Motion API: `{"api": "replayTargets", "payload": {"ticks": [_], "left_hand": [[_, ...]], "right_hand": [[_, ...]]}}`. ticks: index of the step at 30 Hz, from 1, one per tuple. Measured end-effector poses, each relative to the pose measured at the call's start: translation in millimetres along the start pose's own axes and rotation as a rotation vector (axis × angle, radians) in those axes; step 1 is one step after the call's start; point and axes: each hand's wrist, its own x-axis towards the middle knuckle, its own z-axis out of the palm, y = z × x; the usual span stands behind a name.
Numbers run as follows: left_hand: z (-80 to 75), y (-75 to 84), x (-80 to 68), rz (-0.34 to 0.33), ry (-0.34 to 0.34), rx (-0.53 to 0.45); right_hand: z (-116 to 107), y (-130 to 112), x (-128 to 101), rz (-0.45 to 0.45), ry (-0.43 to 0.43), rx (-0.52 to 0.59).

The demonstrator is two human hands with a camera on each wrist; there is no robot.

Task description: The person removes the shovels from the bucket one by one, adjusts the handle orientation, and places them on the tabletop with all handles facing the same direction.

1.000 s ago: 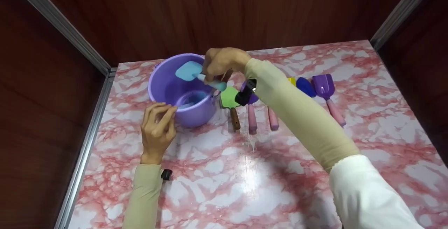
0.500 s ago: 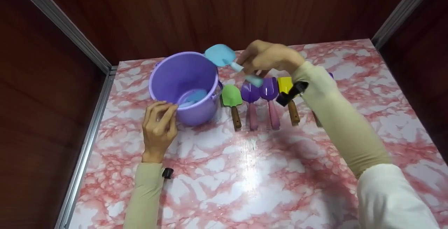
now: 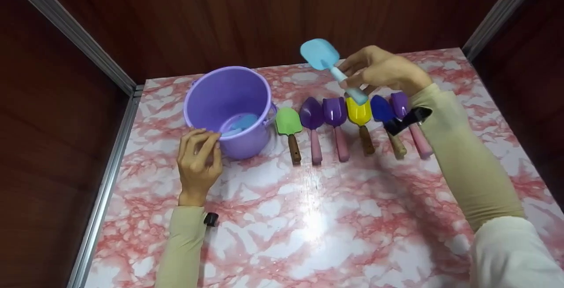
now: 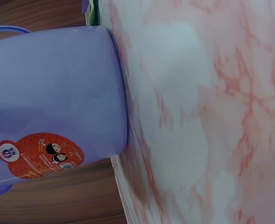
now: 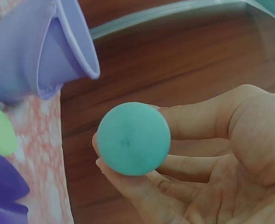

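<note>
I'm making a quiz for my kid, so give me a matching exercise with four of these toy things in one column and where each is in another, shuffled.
Things:
1. light blue shovel
2. purple bucket
3. green shovel
4. yellow shovel

Places:
A. flat on the table, right beside the bucket
B. held in the air by the right hand
C. touched at the rim by the left hand
D. in the row, under the raised shovel's handle

Pairs: 1-B, 2-C, 3-A, 4-D

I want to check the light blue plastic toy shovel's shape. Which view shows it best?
The head view: the light blue plastic toy shovel shows whole, blade and handle, pinched by the right hand. The right wrist view shows only its round handle end; the left wrist view shows none.
</note>
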Motion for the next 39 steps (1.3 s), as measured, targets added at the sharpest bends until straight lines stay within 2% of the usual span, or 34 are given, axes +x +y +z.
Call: {"api": "replayTargets", "payload": {"ticks": [18, 27, 35, 39], "left_hand": [[3.9, 2.5, -3.6, 0.011, 0.066, -0.008], [2.1, 1.5, -3.2, 0.002, 0.073, -0.015], [-0.4, 2.3, -7.0, -0.004, 0.091, -0.012], [-0.7, 2.7, -7.7, -0.005, 0.088, -0.016]], "right_hand": [[-36.0, 61.4, -44.0, 0.028, 0.156, 0.082], [-46.2, 94.6, -56.9, 0.071, 0.201, 0.114], [-54.1, 113.8, -67.3, 0.105, 0.22, 0.161], [-57.6, 122.7, -72.5, 0.109, 0.258, 0.185]]}}
